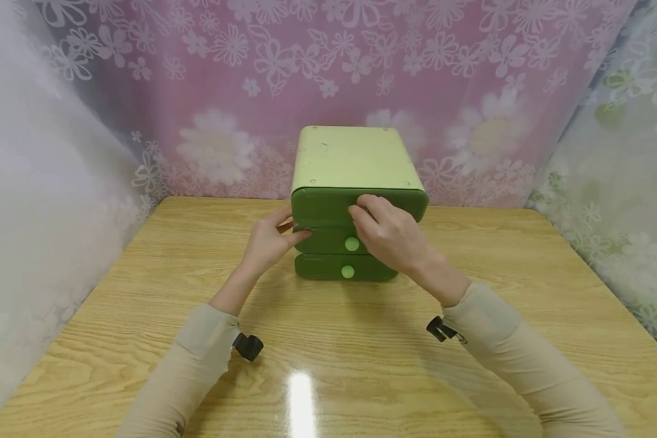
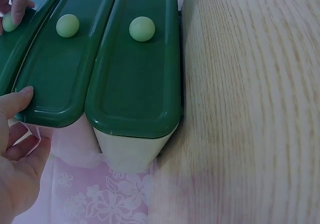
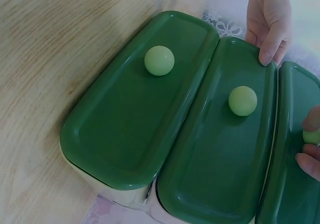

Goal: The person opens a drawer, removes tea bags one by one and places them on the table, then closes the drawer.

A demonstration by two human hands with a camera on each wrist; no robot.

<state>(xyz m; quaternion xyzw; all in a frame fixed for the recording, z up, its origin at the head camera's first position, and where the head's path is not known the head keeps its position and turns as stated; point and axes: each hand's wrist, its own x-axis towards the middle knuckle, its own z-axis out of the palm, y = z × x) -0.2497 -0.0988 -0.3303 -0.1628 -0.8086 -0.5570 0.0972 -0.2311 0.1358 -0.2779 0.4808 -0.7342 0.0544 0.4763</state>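
A small cabinet (image 1: 356, 158) with a pale yellow-green body and three dark green drawers stands upright on the table. My right hand (image 1: 391, 234) is at the top drawer (image 1: 323, 205); the left wrist view shows its fingers pinching that drawer's round knob (image 2: 9, 23). With my left hand (image 1: 268, 243) I hold the cabinet's left side: the thumb presses on the front of the middle drawer (image 2: 55, 74) and the fingers bend behind its edge. Pale green knobs show on the middle drawer and on the bottom drawer (image 2: 137, 84). In the head view no gap shows behind the top drawer's front.
The cabinet stands on a wood-grain table (image 1: 197, 243), near its back edge. A pink flowered curtain (image 1: 213, 140) hangs behind, with pale cloth at both sides. Black clips (image 1: 248, 347) hang at both sleeve cuffs. Light glares off the near tabletop.
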